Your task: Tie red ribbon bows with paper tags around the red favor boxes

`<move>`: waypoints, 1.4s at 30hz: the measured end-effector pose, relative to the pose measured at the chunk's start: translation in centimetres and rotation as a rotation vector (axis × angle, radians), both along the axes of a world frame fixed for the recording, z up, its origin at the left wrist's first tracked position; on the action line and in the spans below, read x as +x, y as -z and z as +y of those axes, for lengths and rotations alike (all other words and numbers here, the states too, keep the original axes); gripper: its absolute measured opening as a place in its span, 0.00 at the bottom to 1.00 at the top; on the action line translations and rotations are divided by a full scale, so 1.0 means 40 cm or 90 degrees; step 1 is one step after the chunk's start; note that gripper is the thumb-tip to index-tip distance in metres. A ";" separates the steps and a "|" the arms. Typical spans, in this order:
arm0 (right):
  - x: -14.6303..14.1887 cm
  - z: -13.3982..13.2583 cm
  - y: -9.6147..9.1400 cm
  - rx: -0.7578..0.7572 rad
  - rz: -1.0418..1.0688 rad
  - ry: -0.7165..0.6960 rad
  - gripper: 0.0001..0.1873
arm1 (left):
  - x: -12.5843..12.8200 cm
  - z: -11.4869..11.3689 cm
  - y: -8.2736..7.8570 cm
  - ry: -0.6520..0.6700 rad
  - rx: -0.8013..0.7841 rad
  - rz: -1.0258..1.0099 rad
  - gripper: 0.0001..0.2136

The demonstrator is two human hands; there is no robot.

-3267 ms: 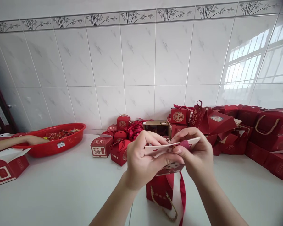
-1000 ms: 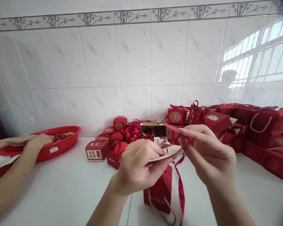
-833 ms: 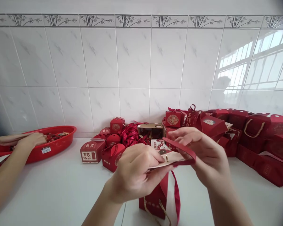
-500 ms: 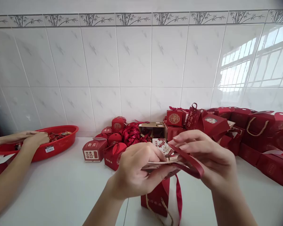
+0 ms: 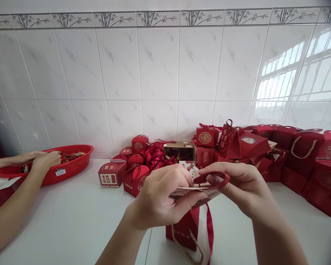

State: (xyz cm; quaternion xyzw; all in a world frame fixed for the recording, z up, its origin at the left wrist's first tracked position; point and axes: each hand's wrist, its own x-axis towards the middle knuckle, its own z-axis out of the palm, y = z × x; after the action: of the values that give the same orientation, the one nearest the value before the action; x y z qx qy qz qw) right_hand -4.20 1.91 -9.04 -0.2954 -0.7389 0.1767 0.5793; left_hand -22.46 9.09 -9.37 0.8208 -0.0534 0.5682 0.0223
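Note:
Between finger and thumb, my left hand (image 5: pixel 162 195) grips a flat printed card (image 5: pixel 209 193), seen nearly edge-on. My right hand (image 5: pixel 237 187) pinches a dark red ribbon loop (image 5: pixel 223 180) at the card's right end. Behind my left fingers a white printed tag with red lettering (image 5: pixel 189 167) shows in part; whether it belongs to the card I cannot tell. Below my hands stands a small red gift box (image 5: pixel 183 230) with a twisted rope handle (image 5: pixel 179 243). A dark red ribbon (image 5: pixel 209 232) hangs down beside the box.
Left, a co-worker's hands (image 5: pixel 45 162) reach into a red plastic basin (image 5: pixel 71 162) of small wrapped items. Small red boxes (image 5: pixel 111 173) and a heap of red ribbon (image 5: pixel 155 156) sit along the tiled wall. Many red boxes (image 5: pixel 300 158) are stacked to the right on the white table (image 5: pixel 79 221).
My right hand's fingers have closed on the ribbon, which now curls in a tighter loop near the card. My left hand keeps its hold. The co-worker's hand has shifted slightly right in the basin.

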 end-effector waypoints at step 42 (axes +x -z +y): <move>-0.003 0.009 0.004 0.123 -0.045 -0.002 0.10 | 0.012 -0.015 -0.018 -0.069 0.114 -0.054 0.14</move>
State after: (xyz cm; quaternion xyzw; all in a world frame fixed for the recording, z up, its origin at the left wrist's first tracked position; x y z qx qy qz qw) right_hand -4.34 2.25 -9.19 -0.2433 -0.7726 0.0950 0.5787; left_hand -21.99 8.47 -8.63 0.7964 -0.0606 0.5959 -0.0839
